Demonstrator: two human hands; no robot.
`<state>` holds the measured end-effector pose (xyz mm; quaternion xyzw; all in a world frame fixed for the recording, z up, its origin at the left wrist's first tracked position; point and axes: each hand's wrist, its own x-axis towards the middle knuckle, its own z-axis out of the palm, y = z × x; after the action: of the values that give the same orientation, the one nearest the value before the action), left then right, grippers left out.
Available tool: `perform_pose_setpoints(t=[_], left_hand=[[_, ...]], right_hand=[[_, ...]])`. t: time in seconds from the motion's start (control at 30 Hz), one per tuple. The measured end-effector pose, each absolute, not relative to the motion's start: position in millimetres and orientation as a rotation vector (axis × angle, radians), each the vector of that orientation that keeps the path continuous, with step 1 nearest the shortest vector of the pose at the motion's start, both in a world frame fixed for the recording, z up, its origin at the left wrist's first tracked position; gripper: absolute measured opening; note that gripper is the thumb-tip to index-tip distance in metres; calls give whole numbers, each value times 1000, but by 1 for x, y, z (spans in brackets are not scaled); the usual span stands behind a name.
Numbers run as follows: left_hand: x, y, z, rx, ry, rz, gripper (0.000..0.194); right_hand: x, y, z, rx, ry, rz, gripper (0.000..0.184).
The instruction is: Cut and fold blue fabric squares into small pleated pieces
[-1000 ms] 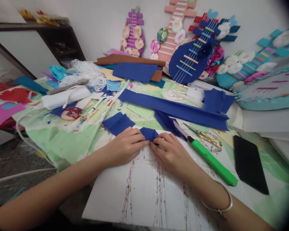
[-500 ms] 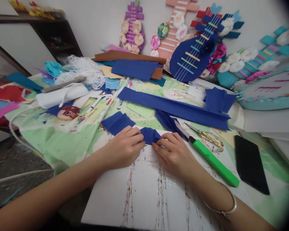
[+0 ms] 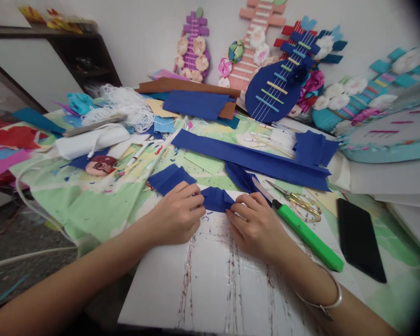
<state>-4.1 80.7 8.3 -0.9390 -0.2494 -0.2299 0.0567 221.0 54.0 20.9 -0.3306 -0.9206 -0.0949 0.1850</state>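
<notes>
A small creased piece of dark blue crepe paper [image 3: 217, 199] stretches between my hands, just above the scored white board [image 3: 210, 280]. My left hand [image 3: 182, 212] pinches its left end, and my right hand [image 3: 254, 221] pinches the right end. Part of each edge is hidden behind my fingers. Beyond my left hand lies another blue paper piece [image 3: 171, 179]. A crumpled blue piece [image 3: 240, 176] rests past my right hand, with the blade of a green utility knife [image 3: 310, 238] against it. Gold-handled scissors [image 3: 303, 204] sit beside the knife.
A long folded blue strip [image 3: 252, 158] crosses the table behind my hands. To the right is a black phone [image 3: 361, 240]. White string [image 3: 126, 107] and a hot glue gun-like white object [image 3: 93, 140] are at left. Decorated paper lutes [image 3: 275, 91] lean on the wall.
My hands have moved apart, my left one leftward and my right one rightward, so more of the blue paper shows between them. Both keep their pinch.
</notes>
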Motion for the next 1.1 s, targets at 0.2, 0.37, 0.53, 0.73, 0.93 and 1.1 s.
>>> perform_pose_setpoints(t=[0.2, 0.37, 0.53, 0.73, 0.93, 1.1], left_hand=[[-10, 83, 10, -2861, -771, -734, 16], [-13, 85, 14, -2885, -788, -743, 17], [-13, 84, 16, -2934, -823, -945, 10], [-13, 89, 3, -2972, -1022, -920, 30], [-15, 94, -6, -3032, -898, -762, 36], [-10, 90, 1, -3006, -981, -785, 26]], right_hand=[[222, 55, 21, -957, -2601, -231, 20], [222, 54, 23, -976, -2606, -189, 19], [222, 55, 23, -994, -2583, -212, 18], [225, 61, 15, -999, -2528, -226, 18], [228, 64, 10, -1012, -2514, -240, 26], [226, 61, 14, -944, -2427, -97, 25]])
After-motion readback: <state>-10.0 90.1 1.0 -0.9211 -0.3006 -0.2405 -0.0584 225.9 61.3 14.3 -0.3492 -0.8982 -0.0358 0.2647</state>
